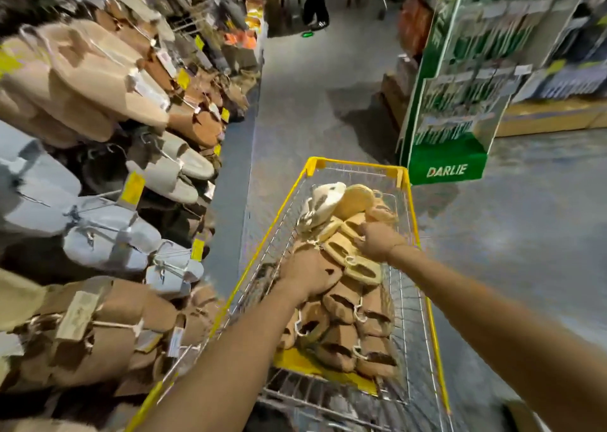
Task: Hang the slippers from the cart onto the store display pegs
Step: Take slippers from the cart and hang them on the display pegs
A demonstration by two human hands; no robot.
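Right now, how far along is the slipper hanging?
Done: pegs on the display rack already carry many pairs. In hand: both hands are in the cart, left hand on brown slippers, right hand on yellow slippers. Left: the cart's pile is still large.

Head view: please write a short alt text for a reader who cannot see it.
Both hands reach into a yellow wire cart of slippers: the left hand on brown slippers, the right hand gripping yellow ones. Slippers on display pegs fill the left.
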